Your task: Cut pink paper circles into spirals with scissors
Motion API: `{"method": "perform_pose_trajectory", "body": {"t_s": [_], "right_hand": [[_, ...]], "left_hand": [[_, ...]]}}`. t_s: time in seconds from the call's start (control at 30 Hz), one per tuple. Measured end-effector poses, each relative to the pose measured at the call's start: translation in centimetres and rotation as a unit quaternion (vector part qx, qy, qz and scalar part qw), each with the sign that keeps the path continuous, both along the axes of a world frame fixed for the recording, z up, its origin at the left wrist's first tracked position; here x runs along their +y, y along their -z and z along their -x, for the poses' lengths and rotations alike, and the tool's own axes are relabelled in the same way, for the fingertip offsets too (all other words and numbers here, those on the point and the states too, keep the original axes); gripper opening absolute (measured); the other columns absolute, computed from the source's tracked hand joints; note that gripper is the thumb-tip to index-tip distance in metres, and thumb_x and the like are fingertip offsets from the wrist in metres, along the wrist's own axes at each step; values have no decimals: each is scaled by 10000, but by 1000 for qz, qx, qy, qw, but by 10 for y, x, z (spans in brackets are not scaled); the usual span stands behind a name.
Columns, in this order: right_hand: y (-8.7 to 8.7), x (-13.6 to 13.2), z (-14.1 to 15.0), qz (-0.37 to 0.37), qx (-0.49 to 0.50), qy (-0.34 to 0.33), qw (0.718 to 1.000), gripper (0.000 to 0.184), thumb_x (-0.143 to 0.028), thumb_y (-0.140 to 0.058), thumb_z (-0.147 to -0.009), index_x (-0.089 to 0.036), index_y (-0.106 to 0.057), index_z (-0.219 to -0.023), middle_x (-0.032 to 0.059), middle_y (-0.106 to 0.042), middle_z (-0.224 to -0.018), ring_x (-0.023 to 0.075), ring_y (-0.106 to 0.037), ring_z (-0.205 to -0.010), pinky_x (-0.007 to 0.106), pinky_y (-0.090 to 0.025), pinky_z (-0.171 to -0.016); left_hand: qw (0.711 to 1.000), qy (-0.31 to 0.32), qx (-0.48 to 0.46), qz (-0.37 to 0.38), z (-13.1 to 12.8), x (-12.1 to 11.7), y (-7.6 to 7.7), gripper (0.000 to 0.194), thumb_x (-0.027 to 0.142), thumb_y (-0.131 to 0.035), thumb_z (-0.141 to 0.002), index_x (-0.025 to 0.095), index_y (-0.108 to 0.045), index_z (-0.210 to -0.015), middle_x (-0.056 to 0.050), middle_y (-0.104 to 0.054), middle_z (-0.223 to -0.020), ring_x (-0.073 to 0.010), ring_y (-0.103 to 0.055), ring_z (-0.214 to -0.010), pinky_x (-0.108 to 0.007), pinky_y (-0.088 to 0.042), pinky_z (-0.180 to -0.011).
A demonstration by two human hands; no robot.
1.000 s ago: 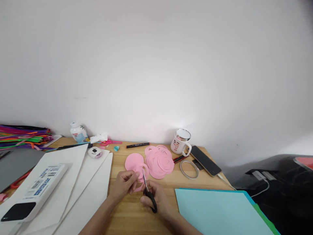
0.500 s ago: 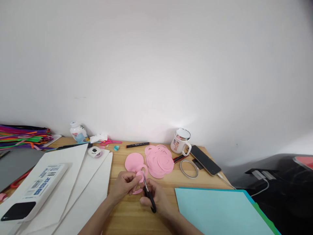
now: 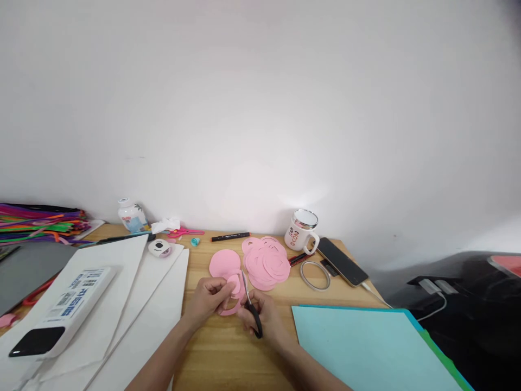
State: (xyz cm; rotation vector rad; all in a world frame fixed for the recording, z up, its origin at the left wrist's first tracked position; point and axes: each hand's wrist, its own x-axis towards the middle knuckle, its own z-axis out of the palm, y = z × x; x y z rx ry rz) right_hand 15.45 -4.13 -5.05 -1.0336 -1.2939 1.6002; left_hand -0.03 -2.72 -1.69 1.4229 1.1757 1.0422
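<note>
Between thumb and fingers, my left hand (image 3: 209, 298) pinches a pink piece of paper (image 3: 235, 284) with curved, partly cut edges. A strip of it curls down below the fingers. Closed around black-handled scissors (image 3: 253, 310) is my right hand (image 3: 265, 319); the metal blades point up and away, beside the paper's right edge. Whether the blades touch the paper I cannot tell. Just behind my hands lies a pink paper disc (image 3: 224, 263). To its right is a pile of cut pink paper rounds and rings (image 3: 266, 263).
A white mug (image 3: 302, 231), a phone (image 3: 342, 262) and a tape ring (image 3: 315, 276) stand at the back right. Light blue sheets (image 3: 358, 347) lie to the right. White paper (image 3: 158, 320) with a white device (image 3: 65, 309) covers the left. A black marker (image 3: 230, 237) lies near the wall.
The scissors have shifted slightly right and turned more upright beside the paper. The pink paper has turned in my left hand, and its strip hangs lower. The view has tilted a little.
</note>
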Motion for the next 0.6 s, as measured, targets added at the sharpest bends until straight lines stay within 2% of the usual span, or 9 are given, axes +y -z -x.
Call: {"method": "perform_pose_trajectory", "body": {"t_s": [0.13, 0.2, 0.27, 0.33, 0.37, 0.4, 0.47, 0.5, 0.6], "right_hand": [[2, 8, -6, -13, -3, 70, 997, 349, -442, -701, -622, -195, -470, -711, -112, -419, -380, 62, -343, -303, 169, -218, -329], [2, 11, -10, -21, 3, 95, 995, 335, -457, -665, -663, -203, -463, -746, -110, -417, -412, 72, -362, -341, 178, -248, -359], [0, 12, -13, -35, 8, 117, 993, 328, -446, -662, -675, -211, -459, -782, -101, -431, -464, 86, -399, -398, 190, -287, -401], [-1, 12, -14, -57, 7, 129, 990, 342, -410, -697, -654, -213, -464, -810, -82, -470, -532, 102, -444, -461, 204, -333, -450], [-1, 11, -15, -69, 3, 133, 989, 348, -387, -713, -645, -212, -469, -821, -70, -494, -569, 111, -467, -494, 213, -356, -478], [-2, 11, -15, -79, -1, 134, 988, 350, -369, -721, -644, -210, -473, -834, -58, -516, -601, 121, -489, -525, 222, -378, -506], [-2, 9, -14, -93, -7, 131, 987, 345, -350, -714, -658, -210, -472, -860, -37, -552, -648, 142, -527, -581, 244, -419, -562], [-1, 9, -14, -100, -11, 132, 986, 340, -342, -708, -666, -212, -469, -871, -27, -567, -670, 152, -542, -608, 256, -435, -592], [1, 8, -14, -128, -42, 128, 983, 298, -304, -686, -690, -217, -466, -872, 3, -598, -759, 169, -563, -682, 292, -460, -685]], "left_hand": [[998, 28, -40, 44, 6, 0, -3, 407, 433, -648, -675, 154, -511, -412, 47, -448, -325, -45, -322, -298, -178, -242, -335], [985, 135, -47, 99, 10, -2, -5, 343, 390, -694, -622, 152, -564, -411, 19, -507, -349, -56, -350, -291, -186, -239, -316], [952, 255, -31, 165, 12, -5, -7, 202, 316, -725, -572, 150, -653, -482, -7, -571, -396, -77, -392, -295, -198, -256, -306], [937, 292, -1, 192, 12, -6, -6, 108, 250, -723, -547, 145, -698, -553, -17, -598, -424, -91, -417, -301, -206, -274, -308], [941, 279, 19, 190, 10, -5, -5, 93, 230, -713, -542, 139, -696, -556, -15, -597, -424, -93, -421, -299, -208, -282, -311], [970, 192, 21, 147, 9, -3, -3, 104, 241, -695, -558, 140, -677, -538, -2, -575, -412, -89, -413, -307, -203, -281, -318], [991, 88, 23, 94, 6, 3, 2, 122, 262, -641, -626, 153, -644, -573, 10, -589, -480, -88, -451, -388, -190, -313, -378], [998, 3, 50, 39, 6, 6, 4, 146, 283, -637, -636, 152, -627, -572, 5, -593, -495, -102, -480, -429, -196, -335, -408], [973, -150, 172, -43, 7, 12, 10, 181, 319, -649, -617, 163, -594, -545, 11, -574, -497, -124, -487, -465, -217, -347, -457]]}}
